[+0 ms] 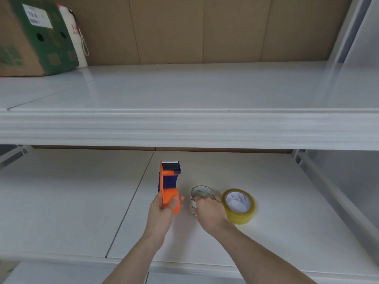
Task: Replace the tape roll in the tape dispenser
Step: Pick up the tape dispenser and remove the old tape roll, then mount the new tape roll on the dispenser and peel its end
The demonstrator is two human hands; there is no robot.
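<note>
White metal shelving [184, 128] in 2 tiers stands against a brown panelled wall [205, 27].

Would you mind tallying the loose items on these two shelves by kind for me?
Tape dispensers: 1, the orange and blue tape dispenser in the left hand
Tape rolls: 2, the empty tape core under the right hand and the yellow tape roll
Cardboard boxes: 1, the green cardboard box on the upper shelf
Total: 4

Two hands: left [164, 210], right [209, 210]. One orange and blue tape dispenser [169, 183]. Just right of the dispenser, two rolls: one empty core [200, 194], one yellowish tape roll [239, 206]. Above the dispenser, two shelves [184, 93] [266, 201], one cardboard box [34, 37].
</note>
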